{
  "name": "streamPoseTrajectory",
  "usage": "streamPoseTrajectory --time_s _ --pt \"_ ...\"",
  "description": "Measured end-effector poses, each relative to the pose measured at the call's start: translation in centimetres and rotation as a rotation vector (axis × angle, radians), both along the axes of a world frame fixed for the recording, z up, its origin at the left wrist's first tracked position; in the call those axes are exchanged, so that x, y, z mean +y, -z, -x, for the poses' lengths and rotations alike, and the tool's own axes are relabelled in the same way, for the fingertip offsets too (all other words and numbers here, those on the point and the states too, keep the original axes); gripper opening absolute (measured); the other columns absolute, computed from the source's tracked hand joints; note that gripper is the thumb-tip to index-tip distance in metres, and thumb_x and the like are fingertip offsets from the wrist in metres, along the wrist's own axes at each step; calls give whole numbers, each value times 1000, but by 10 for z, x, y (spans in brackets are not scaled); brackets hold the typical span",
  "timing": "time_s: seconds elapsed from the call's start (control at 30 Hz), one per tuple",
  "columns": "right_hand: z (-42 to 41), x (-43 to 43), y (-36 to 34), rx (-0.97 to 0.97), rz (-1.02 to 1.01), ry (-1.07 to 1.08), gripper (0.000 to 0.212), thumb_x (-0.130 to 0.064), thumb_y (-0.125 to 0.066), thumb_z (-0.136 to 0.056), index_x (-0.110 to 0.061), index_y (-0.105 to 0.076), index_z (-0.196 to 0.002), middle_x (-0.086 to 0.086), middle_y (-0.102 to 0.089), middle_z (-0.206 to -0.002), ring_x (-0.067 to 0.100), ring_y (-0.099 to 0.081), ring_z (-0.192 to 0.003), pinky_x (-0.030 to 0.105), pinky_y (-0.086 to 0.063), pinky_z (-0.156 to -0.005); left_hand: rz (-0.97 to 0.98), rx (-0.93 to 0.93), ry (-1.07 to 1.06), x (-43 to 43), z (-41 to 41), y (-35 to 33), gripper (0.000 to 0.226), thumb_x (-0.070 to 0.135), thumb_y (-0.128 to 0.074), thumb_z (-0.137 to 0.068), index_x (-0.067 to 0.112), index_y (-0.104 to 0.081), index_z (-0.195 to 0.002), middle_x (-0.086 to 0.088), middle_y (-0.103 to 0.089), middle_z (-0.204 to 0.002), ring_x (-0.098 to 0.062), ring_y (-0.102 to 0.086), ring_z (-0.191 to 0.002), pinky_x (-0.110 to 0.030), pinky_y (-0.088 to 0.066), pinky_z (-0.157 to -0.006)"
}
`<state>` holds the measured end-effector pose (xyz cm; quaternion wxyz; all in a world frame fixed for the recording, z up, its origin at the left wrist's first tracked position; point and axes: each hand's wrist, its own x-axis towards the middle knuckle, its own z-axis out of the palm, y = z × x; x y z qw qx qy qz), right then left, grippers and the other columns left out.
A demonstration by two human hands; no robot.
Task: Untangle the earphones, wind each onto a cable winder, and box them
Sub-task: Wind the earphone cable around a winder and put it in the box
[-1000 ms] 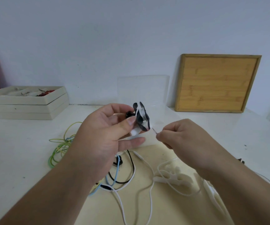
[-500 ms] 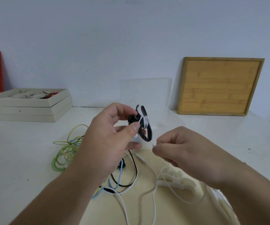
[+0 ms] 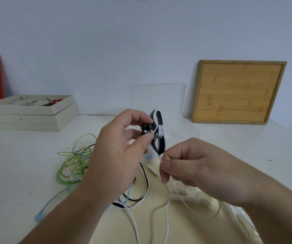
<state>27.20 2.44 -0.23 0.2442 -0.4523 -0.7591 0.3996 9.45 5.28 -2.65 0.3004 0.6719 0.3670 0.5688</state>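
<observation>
The left hand (image 3: 122,152) is raised above the middle of the tabletop (image 3: 18,164). It grips a black cable winder (image 3: 156,117) between its thumb and curled fingers. The winder stands roughly upright just past the thumb tip. Turns of the white earphone cable (image 3: 160,132) are wrapped round its waist, and a dark earbud sits against the fingers.

The right hand (image 3: 194,166) is just beside and below the winder. Its thumb and forefinger pinch the same white cable where it leaves the winder's lower end, and the other fingers are curled in. From that pinch the cable drops to the tabletop and runs in loose loops toward the near edge.

Under the left hand, toward the left side of the tabletop, lies a tangle of green and yellow earphones (image 3: 71,166). A blue cable (image 3: 52,202) and a black cable (image 3: 146,187) trail out of it. A white cable winder (image 3: 185,192) lies flat below the right hand.

A clear box (image 3: 157,99) stands at the far edge behind the hands. A wooden board (image 3: 236,92) leans on the wall at the far right, and stacked cream trays (image 3: 32,117) sit at the far left.
</observation>
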Motion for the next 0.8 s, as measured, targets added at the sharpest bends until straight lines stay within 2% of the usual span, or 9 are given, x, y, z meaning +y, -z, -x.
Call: streamPoseTrajectory --time_s 0.1,0.2,0.27,0.37,0.43,0.47,0.57,0.7,0.8 --pt "0 0 1 13 32 -1 33 -29 -56 -99 -11 -72 -78 -13 -35 -51 19 -28 -56 33 -25 -55 10 -19 1 0 -2 2 18 20 -64 -83 32 -65 -97 -3 -74 -81 -29 -69 -75 -55 -58 -70" --pt "2 0 3 -68 5 9 31 -25 -55 -100 -9 -74 -82 -15 -36 -46 6 -32 -47 16 -28 -50 23 -17 24 1 -4 4 19 17 -64 -84 28 -65 -98 1 -74 -85 -21 -71 -76 -39 -61 -66" --pt "2 -1 2 -90 -7 6 30 -25 -55 -100 -10 -75 -83 -14 -36 -47 4 -33 -47 15 -28 -49 29 -11 45 1 -3 4 19 15 -64 -83 28 -66 -98 1 -74 -86 -22 -70 -76 -34 -59 -65" --pt "-2 -4 -3 -76 -57 37 28 -29 -58 -98 -16 -76 -80 -4 -34 -54 16 -32 -54 26 -28 -51 46 28 58 1 -1 4 20 20 -64 -82 33 -66 -97 -3 -74 -82 -43 -63 -72 -59 -56 -66" --pt "-5 -4 -7 -57 -91 89 27 -29 -60 -95 -16 -74 -76 1 -35 -56 20 -31 -54 30 -28 -51 57 44 80 1 0 2 21 20 -64 -82 34 -67 -97 -4 -74 -82 -47 -63 -74 -63 -54 -67" --pt "-7 -3 -7 -40 -96 131 27 -30 -61 -93 -15 -72 -74 2 -36 -55 20 -31 -54 32 -27 -51 62 44 89 1 1 1 21 19 -63 -82 35 -67 -96 -3 -74 -83 -44 -65 -76 -59 -57 -68" --pt "-13 1 -7 1 -94 278 26 -22 -59 -88 -10 -67 -66 -8 -37 -47 20 -29 -54 38 -25 -56 89 13 116 3 4 -2 23 15 -63 -81 34 -68 -92 0 -76 -84 -28 -72 -82 -34 -58 -69" --pt "-16 2 -8 109 -51 332 30 -15 -57 -87 -10 -62 -57 -8 -34 -45 19 -25 -51 35 -20 -52 130 28 154 2 5 -2 26 7 -67 -86 32 -69 -93 -2 -75 -82 -27 -72 -79 -30 -58 -71" --pt "-12 0 -10 274 -13 259 25 -21 -63 -82 -8 -66 -60 0 -31 -49 18 -23 -50 27 -19 -46 131 136 145 -5 1 -3 32 1 -69 -89 33 -67 -92 -1 -72 -75 -16 -67 -66 -19 -49 -61"
